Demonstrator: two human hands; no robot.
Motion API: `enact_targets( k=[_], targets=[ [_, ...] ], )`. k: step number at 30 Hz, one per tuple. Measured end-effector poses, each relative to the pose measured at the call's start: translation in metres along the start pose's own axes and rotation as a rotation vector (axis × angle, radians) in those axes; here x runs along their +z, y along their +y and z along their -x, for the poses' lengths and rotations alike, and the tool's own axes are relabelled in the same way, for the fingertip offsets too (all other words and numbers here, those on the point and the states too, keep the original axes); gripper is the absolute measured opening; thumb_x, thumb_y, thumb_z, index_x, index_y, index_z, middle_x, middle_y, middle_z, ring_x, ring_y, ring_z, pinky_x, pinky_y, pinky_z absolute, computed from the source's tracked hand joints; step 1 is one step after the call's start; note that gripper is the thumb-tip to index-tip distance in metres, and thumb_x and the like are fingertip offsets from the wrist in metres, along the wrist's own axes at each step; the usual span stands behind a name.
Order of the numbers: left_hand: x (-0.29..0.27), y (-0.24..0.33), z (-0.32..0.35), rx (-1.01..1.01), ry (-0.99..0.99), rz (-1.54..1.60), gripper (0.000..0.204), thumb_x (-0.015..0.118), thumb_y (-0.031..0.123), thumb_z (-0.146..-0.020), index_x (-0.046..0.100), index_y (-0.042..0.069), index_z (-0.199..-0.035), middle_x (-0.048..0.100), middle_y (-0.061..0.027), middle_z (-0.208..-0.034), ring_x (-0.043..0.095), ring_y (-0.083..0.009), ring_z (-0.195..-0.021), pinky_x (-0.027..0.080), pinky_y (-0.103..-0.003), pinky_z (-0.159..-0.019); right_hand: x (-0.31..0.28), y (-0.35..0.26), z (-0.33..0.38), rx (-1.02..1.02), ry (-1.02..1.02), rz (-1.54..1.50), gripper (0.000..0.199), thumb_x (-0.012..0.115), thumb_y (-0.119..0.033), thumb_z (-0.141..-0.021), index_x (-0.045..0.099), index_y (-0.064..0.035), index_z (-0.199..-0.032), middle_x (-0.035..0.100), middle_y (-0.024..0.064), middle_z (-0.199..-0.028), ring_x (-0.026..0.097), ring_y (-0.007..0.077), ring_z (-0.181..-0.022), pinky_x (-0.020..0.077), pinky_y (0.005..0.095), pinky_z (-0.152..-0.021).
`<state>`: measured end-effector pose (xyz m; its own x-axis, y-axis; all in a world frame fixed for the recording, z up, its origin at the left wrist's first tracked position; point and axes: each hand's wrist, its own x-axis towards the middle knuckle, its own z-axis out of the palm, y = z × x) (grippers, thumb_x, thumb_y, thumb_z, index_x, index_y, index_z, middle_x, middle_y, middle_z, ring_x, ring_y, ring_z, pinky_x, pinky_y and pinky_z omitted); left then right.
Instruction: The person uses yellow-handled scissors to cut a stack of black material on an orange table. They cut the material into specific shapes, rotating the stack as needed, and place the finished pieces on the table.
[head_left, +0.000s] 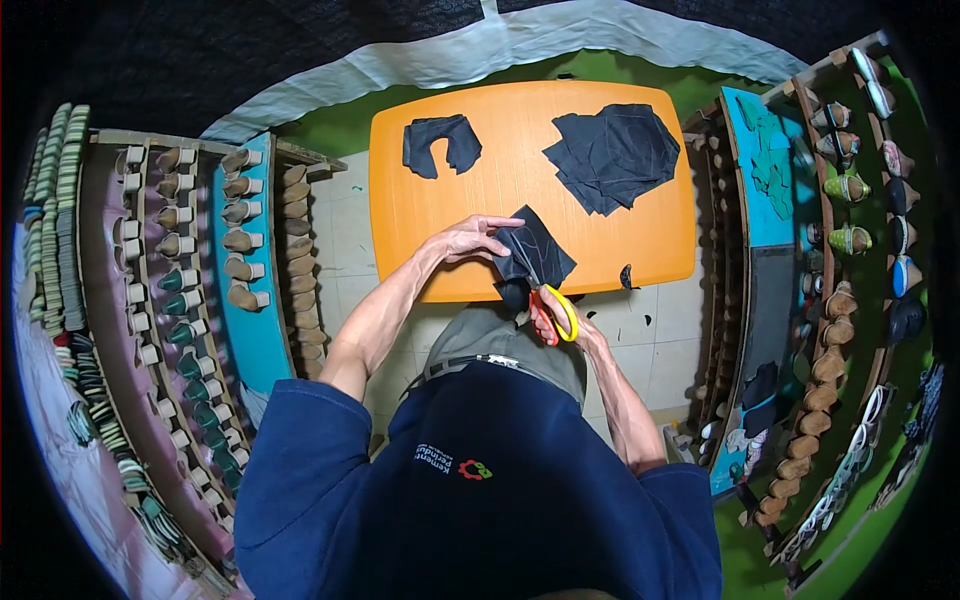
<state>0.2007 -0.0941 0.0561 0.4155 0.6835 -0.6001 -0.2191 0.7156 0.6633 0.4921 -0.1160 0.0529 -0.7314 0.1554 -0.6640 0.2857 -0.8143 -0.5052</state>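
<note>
My left hand (474,238) grips a piece of dark fabric (540,243) over the near edge of the orange table (500,110). Faint pale lines run across this piece. In my right hand (553,318) is a pair of scissors (564,310) with one yellow and one red-orange handle. Its blades lie at the fabric, pointing up and to the left; how far apart they are, I cannot tell. Part of the cloth hangs below the table edge near my lap. Farther off lie a stack of dark fabric pieces (617,158) on the right and a U-shaped dark piece (441,147) on the left.
A small dark scrap (626,276) lies at the table's near right edge, and more scraps dot the tiled floor (640,330). Racks of shoe lasts (243,240) stand left, and shoes and lasts (828,368) line the right. Green cloth pieces (768,150) rest on a blue board.
</note>
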Motion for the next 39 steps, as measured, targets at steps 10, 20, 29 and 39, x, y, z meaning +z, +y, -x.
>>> enact_targets(
  k=[10,20,29,39],
  targets=[
    [-0.008,-0.009,-0.005,-0.011,0.008,0.151,0.075,0.072,-0.007,-0.082,0.045,0.01,-0.15,0.06,-0.0096,-0.133,0.065,-0.0173,-0.112,0.055,-0.03,-0.099,0.003,-0.001,-0.003,0.024,0.015,-0.007,0.064,0.051,-0.071,-0.093,0.053,-0.0074,-0.086,0.046,-0.0009,-0.059,0.046,0.0102,-0.045,0.0403,0.0258,-0.043],
    [-0.005,-0.005,-0.002,-0.109,-0.034,-0.068,0.071,0.075,-0.006,-0.08,0.054,0.011,-0.145,0.057,-0.0081,-0.139,0.06,-0.0144,-0.119,0.052,-0.027,-0.096,0.007,0.0,-0.009,0.078,0.1,0.104,0.067,0.055,-0.072,-0.09,0.056,-0.0053,-0.087,0.049,-0.0003,-0.061,0.049,0.0108,-0.047,0.0433,0.0265,-0.045],
    [-0.01,-0.005,-0.003,-0.065,-0.144,-0.116,0.076,0.081,-0.002,-0.075,0.054,0.011,-0.145,0.041,-0.0135,-0.156,0.032,-0.0221,-0.146,0.024,-0.036,-0.12,0.009,-0.007,-0.002,0.122,0.079,0.093,0.063,0.056,-0.069,-0.092,0.055,-0.0061,-0.087,0.048,-0.0012,-0.061,0.047,0.0102,-0.048,0.0407,0.026,-0.046],
    [-0.006,-0.005,-0.004,-0.035,-0.119,-0.209,0.077,0.081,-0.002,-0.075,0.053,0.011,-0.146,0.039,-0.0129,-0.158,0.029,-0.0219,-0.148,0.023,-0.035,-0.121,0.012,-0.008,-0.003,0.136,0.079,0.071,0.063,0.055,-0.07,-0.092,0.054,-0.0072,-0.087,0.047,-0.002,-0.06,0.046,0.0098,-0.047,0.04,0.0261,-0.045]
  ],
)
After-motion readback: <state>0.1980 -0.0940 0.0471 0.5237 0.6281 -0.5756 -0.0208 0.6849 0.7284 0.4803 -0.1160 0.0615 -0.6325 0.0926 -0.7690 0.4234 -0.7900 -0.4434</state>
